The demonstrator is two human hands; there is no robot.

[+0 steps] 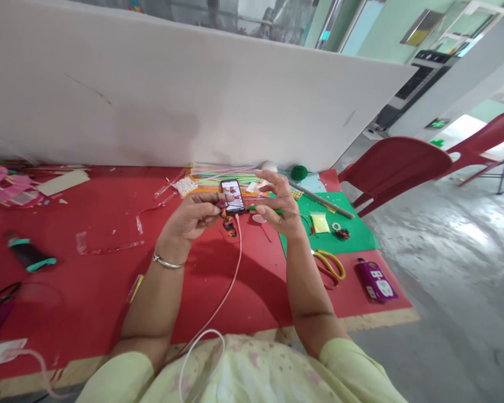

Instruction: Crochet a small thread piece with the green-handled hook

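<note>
Centrally, a phone (232,193) and cable (239,246) sit between the left hand (189,217), pinched together, and right hand (283,210), gripping a green tool (252,209).

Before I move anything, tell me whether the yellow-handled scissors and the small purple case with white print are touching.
Apart. The head view shows bare red tabletop between the scissors and the purple case to their right.

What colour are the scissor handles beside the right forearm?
Yellow handles, with some red; head view.
</note>
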